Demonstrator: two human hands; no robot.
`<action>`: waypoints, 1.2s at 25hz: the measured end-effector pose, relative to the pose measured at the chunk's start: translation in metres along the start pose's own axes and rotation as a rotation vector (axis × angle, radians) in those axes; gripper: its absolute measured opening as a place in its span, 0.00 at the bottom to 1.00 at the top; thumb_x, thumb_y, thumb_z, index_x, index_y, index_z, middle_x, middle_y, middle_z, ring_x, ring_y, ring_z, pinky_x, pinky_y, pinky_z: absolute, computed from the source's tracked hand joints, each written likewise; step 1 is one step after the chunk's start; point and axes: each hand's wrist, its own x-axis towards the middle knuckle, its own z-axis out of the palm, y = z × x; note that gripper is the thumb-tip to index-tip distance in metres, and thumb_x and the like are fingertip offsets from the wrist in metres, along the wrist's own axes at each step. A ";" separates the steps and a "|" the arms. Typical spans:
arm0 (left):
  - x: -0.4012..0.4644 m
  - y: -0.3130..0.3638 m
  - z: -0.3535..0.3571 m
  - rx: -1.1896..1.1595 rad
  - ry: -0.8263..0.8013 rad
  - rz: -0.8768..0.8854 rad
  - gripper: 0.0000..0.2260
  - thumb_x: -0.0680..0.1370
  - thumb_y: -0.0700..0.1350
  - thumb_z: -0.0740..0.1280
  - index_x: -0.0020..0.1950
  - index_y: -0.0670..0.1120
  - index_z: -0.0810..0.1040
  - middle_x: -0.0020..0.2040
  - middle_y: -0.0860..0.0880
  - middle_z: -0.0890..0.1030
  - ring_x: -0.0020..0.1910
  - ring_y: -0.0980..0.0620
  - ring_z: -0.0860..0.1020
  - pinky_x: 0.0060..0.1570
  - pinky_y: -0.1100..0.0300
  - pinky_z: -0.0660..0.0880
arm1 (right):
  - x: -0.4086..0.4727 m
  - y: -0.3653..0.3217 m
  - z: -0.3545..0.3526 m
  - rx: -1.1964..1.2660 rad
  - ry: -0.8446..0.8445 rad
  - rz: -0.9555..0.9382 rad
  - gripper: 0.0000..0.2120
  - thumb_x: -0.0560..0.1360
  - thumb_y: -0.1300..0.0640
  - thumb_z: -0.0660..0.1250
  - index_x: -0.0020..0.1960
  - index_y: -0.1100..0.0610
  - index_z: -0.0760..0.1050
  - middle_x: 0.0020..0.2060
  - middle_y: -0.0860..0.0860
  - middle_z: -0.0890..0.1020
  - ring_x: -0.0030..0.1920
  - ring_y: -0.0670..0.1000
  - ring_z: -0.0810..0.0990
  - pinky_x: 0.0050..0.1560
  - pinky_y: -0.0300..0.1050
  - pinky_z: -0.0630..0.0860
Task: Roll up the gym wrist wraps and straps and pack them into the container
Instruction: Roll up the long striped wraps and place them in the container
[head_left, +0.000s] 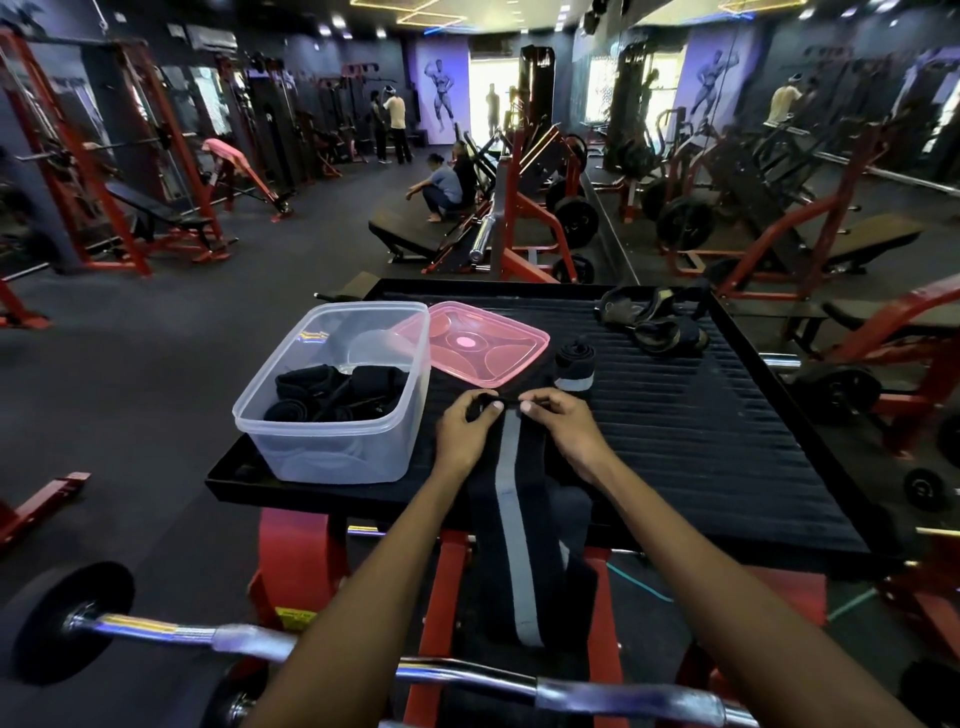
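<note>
Both hands sit centre frame, w/ fingers curled onto the far end of a long wrist wrap (511, 499). Left hand (464, 428) pinches the wrap's thin black end loop betw. thumb & fingertips; right hand (563, 422) pinches the same end from the other side, thumb & forefinger closed on it. Looks like the start of a roll, first turn not yet formed.

Handling, judged from looks: woven elastic fabric, light, soft, floppy, no risk of breaking. It drapes limp over the near edge of the platform (727, 441) and hangs down toward lower centre of frame, so the free tail will drag & twist unless kept straight. Best hold is where the hands are now: both edges of the end, rolling tight toward the body, keeping tension so the coil doesn't spring loose.

Looks: black band w/ a grey stripe running down its length, flat, wide, fairly thick.

Just above the hands, a finished roll (573, 366) of the same black/grey wrap stands on the platform, beside the pink lid (480, 345). Left of the hands, the clear plastic container (332, 395) already holds several black rolled wraps in its bottom. Upper right of the platform: a loose heap of dark straps (652, 322), not rolled yet.
</note>
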 end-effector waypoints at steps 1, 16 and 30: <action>0.000 0.000 0.000 -0.007 0.000 0.004 0.06 0.76 0.40 0.67 0.52 0.43 0.80 0.47 0.51 0.80 0.47 0.56 0.76 0.44 0.78 0.68 | 0.000 0.003 0.000 0.042 0.008 0.008 0.08 0.74 0.67 0.67 0.52 0.66 0.78 0.44 0.52 0.81 0.45 0.44 0.78 0.50 0.33 0.73; -0.004 0.011 0.001 -0.086 -0.027 -0.037 0.09 0.75 0.36 0.68 0.55 0.37 0.77 0.48 0.48 0.79 0.48 0.57 0.76 0.43 0.79 0.70 | 0.002 0.006 -0.003 0.023 -0.010 -0.047 0.08 0.76 0.57 0.67 0.52 0.58 0.80 0.45 0.47 0.82 0.45 0.39 0.78 0.48 0.30 0.72; -0.005 0.007 0.001 -0.134 -0.109 -0.045 0.09 0.75 0.33 0.67 0.54 0.41 0.78 0.50 0.48 0.80 0.48 0.58 0.77 0.48 0.76 0.72 | -0.001 0.009 -0.006 -0.007 -0.006 -0.096 0.05 0.74 0.60 0.69 0.48 0.59 0.81 0.43 0.49 0.82 0.41 0.36 0.79 0.47 0.28 0.73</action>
